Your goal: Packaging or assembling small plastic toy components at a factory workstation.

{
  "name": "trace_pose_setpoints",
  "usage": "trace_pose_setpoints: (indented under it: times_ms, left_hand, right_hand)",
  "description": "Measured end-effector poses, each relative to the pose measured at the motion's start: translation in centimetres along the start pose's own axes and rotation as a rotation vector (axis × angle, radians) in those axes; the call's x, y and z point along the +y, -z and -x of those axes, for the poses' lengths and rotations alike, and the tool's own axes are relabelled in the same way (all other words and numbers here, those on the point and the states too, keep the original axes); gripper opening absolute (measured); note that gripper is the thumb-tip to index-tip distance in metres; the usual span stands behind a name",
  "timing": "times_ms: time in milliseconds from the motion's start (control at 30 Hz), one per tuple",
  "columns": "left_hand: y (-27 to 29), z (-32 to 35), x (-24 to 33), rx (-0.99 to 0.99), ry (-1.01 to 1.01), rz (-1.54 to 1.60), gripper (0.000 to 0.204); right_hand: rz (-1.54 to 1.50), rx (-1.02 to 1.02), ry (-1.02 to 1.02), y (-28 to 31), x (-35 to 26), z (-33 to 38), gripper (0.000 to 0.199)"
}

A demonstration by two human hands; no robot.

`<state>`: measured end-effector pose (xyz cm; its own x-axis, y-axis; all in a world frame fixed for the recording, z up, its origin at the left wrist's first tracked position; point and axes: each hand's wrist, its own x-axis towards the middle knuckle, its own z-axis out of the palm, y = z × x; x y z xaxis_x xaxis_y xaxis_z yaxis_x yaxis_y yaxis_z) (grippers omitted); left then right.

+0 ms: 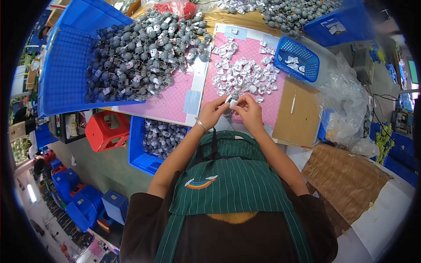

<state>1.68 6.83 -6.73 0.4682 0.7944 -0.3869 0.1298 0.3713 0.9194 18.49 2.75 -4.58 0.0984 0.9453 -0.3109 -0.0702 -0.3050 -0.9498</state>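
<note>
Over the pink work surface (210,97) both my hands meet at a small grey round-headed part (235,96) with a white piece (233,103) against it. My left hand (212,113), with bangles at the wrist, pinches it from the left. On the other side, my right hand (249,113) has thumb and fingers closed on the white piece. The fingers hide how the two parts join. Just beyond my hands lie many loose white moulded pieces (245,74). To the left spreads a large heap of grey round parts with thin wires (144,57), some bearing white pieces.
A large blue crate (66,65) lies tipped at the left; another blue bin (151,164) holds grey parts below the table edge. A blue basket (316,65) sits at right, near a brown board (285,120) with a white-handled tool (293,103). A red stool (98,131) stands left.
</note>
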Motion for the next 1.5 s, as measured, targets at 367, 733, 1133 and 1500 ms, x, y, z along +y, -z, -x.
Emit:
trace_pose_setpoints:
  times_ms: [367, 733, 1133, 1500]
  left_hand:
    - [-1.5, 1.8, 2.4, 0.151, -0.136, -0.405, 0.049]
    - [-1.3, 1.7, 1.9, 0.074, -0.073, -0.603, 0.047]
    - [-0.2, 1.8, 1.4, -0.041, 0.015, -0.483, 0.054]
    - [-1.9, 2.9, 4.3, 0.216, -0.039, -0.437, 0.045]
  right_hand:
    - [-0.106, -0.155, -0.038, -0.7, 1.4, -0.8, 0.042]
    - [-0.102, -0.157, -0.100, -0.3, 2.1, 0.0, 0.039]
    - [-0.220, -0.150, -0.226, 0.7, 1.9, 0.0, 0.044]
    - [-0.150, -0.161, -0.249, 0.9, 1.9, -0.4, 0.026]
